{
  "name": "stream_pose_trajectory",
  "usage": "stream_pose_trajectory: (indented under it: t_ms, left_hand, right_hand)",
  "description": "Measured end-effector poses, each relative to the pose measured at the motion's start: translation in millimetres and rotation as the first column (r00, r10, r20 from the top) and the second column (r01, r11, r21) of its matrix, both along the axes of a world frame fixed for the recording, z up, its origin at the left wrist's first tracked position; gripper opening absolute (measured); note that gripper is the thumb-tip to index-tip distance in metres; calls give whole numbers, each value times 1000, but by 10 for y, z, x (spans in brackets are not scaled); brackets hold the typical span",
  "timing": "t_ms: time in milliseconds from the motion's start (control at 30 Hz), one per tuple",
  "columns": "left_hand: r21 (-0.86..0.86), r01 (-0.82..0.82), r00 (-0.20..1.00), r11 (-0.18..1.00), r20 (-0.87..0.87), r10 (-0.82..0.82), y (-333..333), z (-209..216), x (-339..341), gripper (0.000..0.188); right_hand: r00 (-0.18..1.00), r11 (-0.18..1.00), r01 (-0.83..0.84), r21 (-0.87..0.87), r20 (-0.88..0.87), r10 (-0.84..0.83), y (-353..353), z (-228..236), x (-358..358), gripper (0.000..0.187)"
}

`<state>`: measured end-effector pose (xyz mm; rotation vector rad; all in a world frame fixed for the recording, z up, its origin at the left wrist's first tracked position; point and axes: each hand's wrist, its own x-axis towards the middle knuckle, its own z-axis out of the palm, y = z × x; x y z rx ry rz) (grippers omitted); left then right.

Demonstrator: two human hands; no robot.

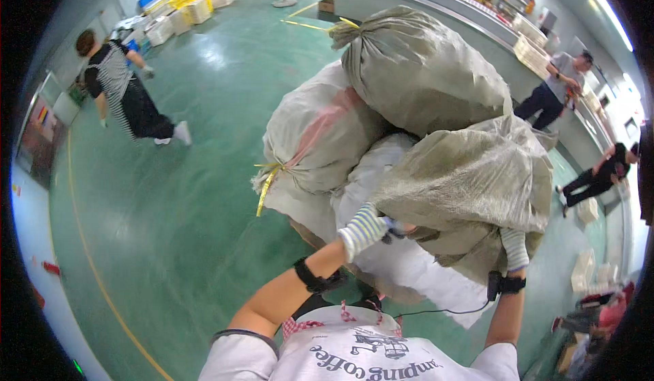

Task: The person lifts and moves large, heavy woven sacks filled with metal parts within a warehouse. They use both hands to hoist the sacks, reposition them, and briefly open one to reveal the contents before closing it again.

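Observation:
A large grey-green woven sack lies in front of me, its near edge loose and draped. My left hand, in a striped knit glove, is closed at the sack's near left edge, fingers curled and partly hidden. At the near right edge, my right hand wears the same kind of glove; its fingers go out of sight under the fabric. Behind lies a full grey-green sack, its neck tied with yellow strap. A paler sack with a pink stripe, also tied in yellow, rests to the left. White sheeting shows underneath.
A person in a striped apron walks at the far left. Two people stand by the long counter on the right. Yellow and white crates are stacked at the back left. A yellow line crosses the green floor.

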<state>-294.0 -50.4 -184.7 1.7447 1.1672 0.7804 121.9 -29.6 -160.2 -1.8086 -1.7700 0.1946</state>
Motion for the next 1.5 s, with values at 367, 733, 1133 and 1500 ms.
stream_pose_trajectory:
  t_ms: [367,733,1133,1500]
  left_hand:
    - [-539,604,231,587,823,518,-546,-576,-2126,23]
    - [-398,-194,971,896,49,232,57,-554,-2493,37]
    - [-605,-80,895,792,306,325,926,-1736,-3617,29]
    - [-806,-330,884,491,-80,461,2557,-3539,-4424,35]
  right_hand:
    - [974,957,123,-263,-155,-168,-1478,1210,-1724,30]
    - [396,645,-750,-149,-882,256,-353,11,-3908,39]
    - [743,645,-555,-524,-662,102,736,-1237,-5113,19]
    - [711,787,-312,-533,-680,-180,1156,-1770,-6529,25]
